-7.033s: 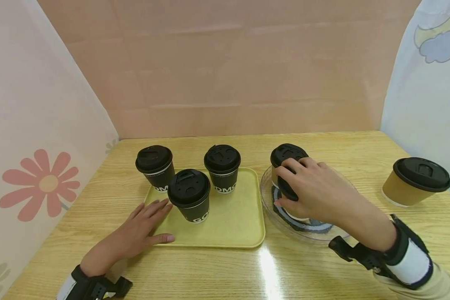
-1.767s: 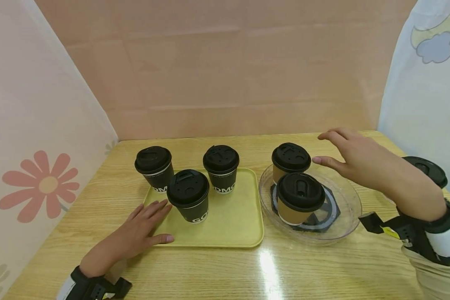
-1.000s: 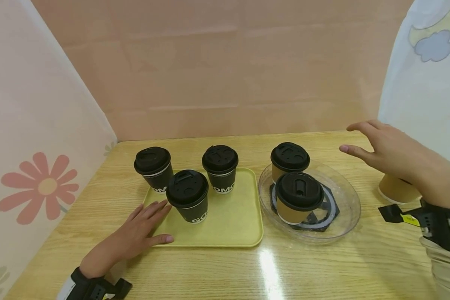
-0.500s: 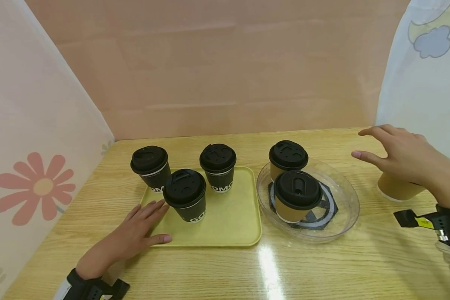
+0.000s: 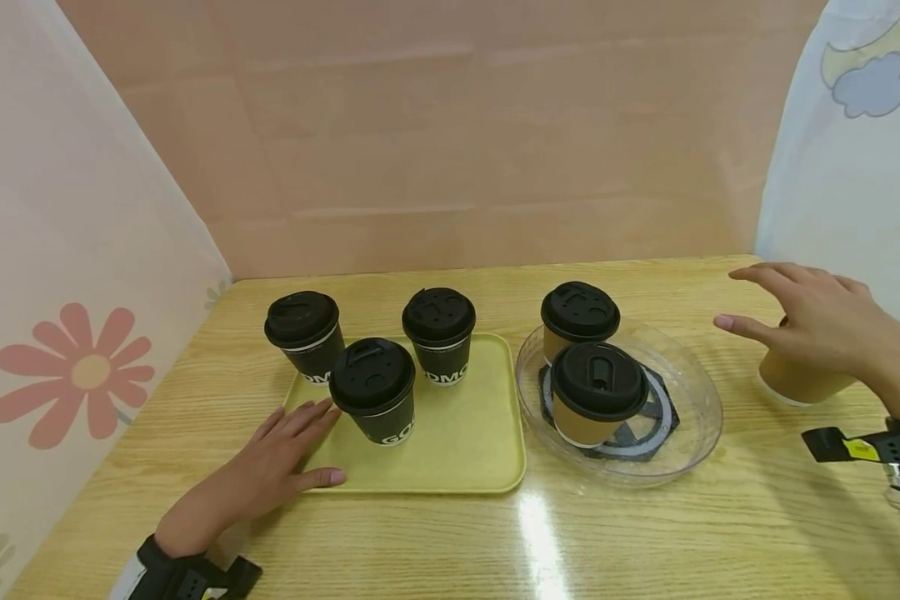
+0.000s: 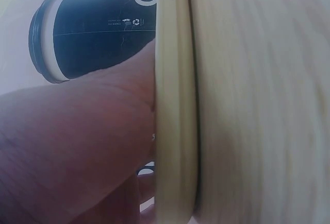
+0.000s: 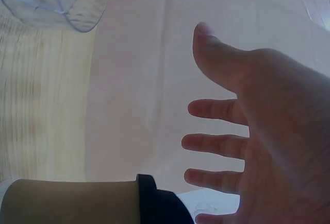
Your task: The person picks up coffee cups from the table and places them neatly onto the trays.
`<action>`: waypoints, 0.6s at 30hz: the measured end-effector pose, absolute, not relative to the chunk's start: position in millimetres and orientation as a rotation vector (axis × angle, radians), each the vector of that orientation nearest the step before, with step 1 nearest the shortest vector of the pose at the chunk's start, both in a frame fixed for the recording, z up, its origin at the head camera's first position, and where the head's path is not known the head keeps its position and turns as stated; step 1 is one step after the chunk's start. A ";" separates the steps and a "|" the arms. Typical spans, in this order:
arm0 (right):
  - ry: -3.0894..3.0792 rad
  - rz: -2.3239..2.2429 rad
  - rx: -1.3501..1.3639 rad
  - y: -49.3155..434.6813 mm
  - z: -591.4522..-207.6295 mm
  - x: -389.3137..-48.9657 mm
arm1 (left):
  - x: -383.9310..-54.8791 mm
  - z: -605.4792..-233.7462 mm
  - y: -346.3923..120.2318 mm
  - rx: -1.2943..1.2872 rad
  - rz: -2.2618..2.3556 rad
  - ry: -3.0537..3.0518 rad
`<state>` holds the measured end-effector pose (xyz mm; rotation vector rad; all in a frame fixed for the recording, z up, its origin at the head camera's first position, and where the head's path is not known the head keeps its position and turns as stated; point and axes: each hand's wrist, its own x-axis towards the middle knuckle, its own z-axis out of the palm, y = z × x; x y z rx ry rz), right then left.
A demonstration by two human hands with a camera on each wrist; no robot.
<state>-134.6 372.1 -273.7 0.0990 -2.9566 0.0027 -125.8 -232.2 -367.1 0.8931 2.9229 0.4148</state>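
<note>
My left hand [image 5: 270, 471] rests with its fingers spread on the left edge of a yellow tray [image 5: 465, 450]. Close to its fingertips stands a black paper coffee cup [image 5: 375, 392] with a black lid; two more like it, a back-left cup [image 5: 307, 333] and a back-middle cup [image 5: 441, 333], are upright behind. My right hand [image 5: 817, 325] hovers, fingers apart and holding nothing, in front of a brown paper cup [image 5: 798, 377] on the table. That cup's lid is mostly hidden by the hand. In the right wrist view the same cup [image 7: 72, 201] lies beside the spread fingers.
Right of the tray is a clear round plastic dish [image 5: 693, 417] with a dark patterned base. Two lidded brown cups, a front cup [image 5: 596, 396] and a back cup [image 5: 577, 312], stand in its left part. A peach backdrop [image 5: 450, 142] rises behind the table.
Seven seconds ago my right hand held the front brown cup in the dish. It has let go and moved right to the lone brown cup, lowering slightly lately. My left hand stays put.
</note>
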 end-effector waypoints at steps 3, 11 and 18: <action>-2.970 -0.014 0.088 376.7 -276.6 -135.3 | -126.0 -366.7 -232.0 0.898 0.414 2.923; -3.034 -0.002 0.057 385.2 -282.1 -137.1 | -127.0 -365.9 -231.8 0.918 0.390 2.924; -3.091 0.016 0.051 391.9 -285.6 -139.1 | -126.9 -365.5 -231.8 0.916 0.390 2.926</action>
